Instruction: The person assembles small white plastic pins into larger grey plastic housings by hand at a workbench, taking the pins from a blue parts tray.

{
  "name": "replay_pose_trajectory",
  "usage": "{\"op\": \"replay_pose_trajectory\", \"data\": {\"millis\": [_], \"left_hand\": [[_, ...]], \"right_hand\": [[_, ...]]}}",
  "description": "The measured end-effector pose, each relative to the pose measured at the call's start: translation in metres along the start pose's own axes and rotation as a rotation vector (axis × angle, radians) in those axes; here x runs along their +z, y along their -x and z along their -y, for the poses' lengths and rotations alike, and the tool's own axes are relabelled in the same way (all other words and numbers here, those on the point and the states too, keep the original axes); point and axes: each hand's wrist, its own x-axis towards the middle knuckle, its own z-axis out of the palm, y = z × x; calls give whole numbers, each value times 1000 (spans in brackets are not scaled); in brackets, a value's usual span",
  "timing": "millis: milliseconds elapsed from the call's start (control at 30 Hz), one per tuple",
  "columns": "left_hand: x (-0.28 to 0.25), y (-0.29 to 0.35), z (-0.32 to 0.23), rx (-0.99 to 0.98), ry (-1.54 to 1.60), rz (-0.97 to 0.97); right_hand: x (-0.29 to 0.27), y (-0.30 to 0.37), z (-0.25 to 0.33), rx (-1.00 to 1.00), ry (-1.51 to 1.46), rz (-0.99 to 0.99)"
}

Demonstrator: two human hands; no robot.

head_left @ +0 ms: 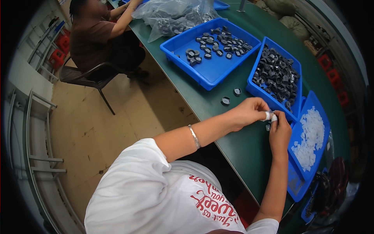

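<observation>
My left hand (250, 113) and my right hand (280, 133) meet over the table, fingertips pinched together with white wraps on some fingers. Whatever small item sits between them is mostly covered by the fingers. Two round black plastic parts with light centres, a nearer one (225, 101) and a farther one (237, 91), lie on the green tabletop beside my left hand. Beneath my fingers a further small piece (268, 127) partly shows. Just beyond my hands stands a blue tray (269, 102) heaped with dark ring-shaped parts (276, 74).
Farther left, another blue tray (187, 69) holds spread black parts. At right, white translucent pieces (311, 132) fill a blue tray (325, 136). Clear plastic bags (171, 17) lie on the far table (167, 72). A person (93, 35) sits on a chair (83, 76) at upper left.
</observation>
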Motion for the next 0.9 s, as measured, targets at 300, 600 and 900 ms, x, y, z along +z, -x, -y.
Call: {"op": "replay_pose_trajectory", "data": {"millis": [300, 600, 900], "left_hand": [[-3, 42, 21, 214, -551, -107], [-5, 50, 31, 225, -667, -76], [-10, 53, 31, 342, -692, -120]], "right_hand": [[-9, -12, -8, 294, -832, 207], [-19, 15, 31, 328, -956, 237], [5, 42, 20, 464, -1172, 187]]}}
